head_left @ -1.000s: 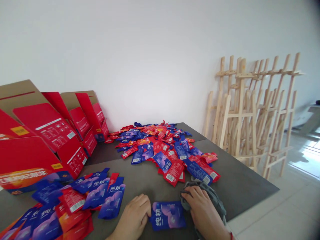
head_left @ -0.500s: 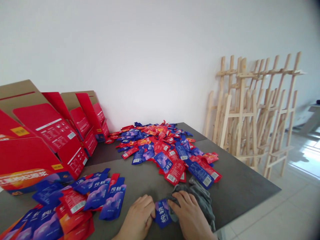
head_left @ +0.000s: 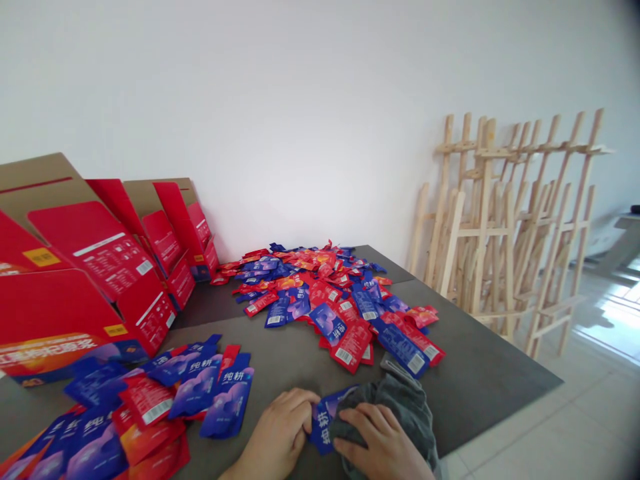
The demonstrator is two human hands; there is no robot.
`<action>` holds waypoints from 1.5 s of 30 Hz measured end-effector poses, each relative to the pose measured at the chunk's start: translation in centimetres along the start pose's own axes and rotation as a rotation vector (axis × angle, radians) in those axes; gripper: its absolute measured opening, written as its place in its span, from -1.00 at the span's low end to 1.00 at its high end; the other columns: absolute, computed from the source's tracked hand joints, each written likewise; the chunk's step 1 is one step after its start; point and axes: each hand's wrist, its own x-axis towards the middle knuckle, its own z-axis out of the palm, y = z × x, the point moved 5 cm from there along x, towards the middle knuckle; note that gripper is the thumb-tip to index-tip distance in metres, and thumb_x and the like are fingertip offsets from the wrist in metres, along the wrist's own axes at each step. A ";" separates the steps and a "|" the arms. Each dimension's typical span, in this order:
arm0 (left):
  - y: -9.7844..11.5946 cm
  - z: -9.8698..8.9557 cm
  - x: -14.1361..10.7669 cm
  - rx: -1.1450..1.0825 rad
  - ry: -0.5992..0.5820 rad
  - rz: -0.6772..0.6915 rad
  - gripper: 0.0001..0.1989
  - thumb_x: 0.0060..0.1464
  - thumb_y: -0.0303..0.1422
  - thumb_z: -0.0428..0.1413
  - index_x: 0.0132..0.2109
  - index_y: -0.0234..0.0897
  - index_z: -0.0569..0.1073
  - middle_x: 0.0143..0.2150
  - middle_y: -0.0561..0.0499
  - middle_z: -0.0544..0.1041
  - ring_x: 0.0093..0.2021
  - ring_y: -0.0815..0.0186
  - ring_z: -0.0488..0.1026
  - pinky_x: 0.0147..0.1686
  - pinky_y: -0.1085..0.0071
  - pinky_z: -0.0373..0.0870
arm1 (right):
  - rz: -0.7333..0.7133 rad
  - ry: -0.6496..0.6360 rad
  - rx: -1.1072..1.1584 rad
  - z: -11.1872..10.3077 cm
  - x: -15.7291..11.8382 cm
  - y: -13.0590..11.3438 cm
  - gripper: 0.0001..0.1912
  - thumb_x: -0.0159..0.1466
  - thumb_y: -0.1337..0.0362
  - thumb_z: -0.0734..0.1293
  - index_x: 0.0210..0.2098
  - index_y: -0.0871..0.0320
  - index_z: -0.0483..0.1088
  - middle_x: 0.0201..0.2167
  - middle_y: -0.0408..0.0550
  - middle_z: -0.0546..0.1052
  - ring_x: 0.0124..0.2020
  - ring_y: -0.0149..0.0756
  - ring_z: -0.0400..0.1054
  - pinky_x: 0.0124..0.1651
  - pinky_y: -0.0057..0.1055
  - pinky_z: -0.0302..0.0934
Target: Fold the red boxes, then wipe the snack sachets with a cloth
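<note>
On the near part of the table (head_left: 480, 373), your left hand (head_left: 280, 430) pinches one end of a blue packet (head_left: 323, 421), while your right hand (head_left: 384, 443) grasps a gray cloth (head_left: 407, 403) covering the rest. The packet looks light, soft and slippery; best held by its edge.

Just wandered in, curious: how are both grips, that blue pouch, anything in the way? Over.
Left grip at left end of blue pouch. Right grip holding grey cloth. Cloth covers pouch's right part. Pouch heap lies beyond, apart from it.
</note>
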 end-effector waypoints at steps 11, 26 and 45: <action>-0.5 0.1 0.1 -0.021 -0.009 -0.025 -0.72 -0.14 -0.69 -0.12 -0.38 -0.20 0.26 -0.08 0.00 0.49 -0.07 0.27 0.41 -0.08 0.33 0.29 | 0.412 -0.068 0.103 -0.4 0.2 3.7 -0.38 0.11 0.53 0.21 0.11 -0.05 0.36 0.13 -0.12 0.40 0.10 -0.14 0.20 0.11 -0.26 0.05; 0.0 -0.4 -0.4 0.121 -0.057 0.014 -0.64 -0.26 -0.72 -0.10 -0.34 -0.20 0.27 -0.03 0.04 0.49 -0.04 0.28 0.41 -0.04 0.33 0.31 | 0.490 -0.132 0.172 1.0 1.6 4.1 -0.50 0.20 0.48 0.19 0.05 -0.05 0.42 0.07 -0.11 0.44 0.07 -0.14 0.22 0.08 -0.25 0.03; -5.5 -8.6 1.3 -0.214 -0.061 -0.501 -0.63 0.12 -0.09 -0.07 -0.28 -0.27 0.46 -0.31 0.00 0.61 -0.26 0.16 0.53 -0.19 0.33 0.42 | 0.591 0.022 0.214 1.1 -0.7 6.6 -0.38 0.03 0.52 0.19 0.05 0.02 0.44 0.08 -0.11 0.45 0.10 -0.14 0.20 0.14 -0.25 0.00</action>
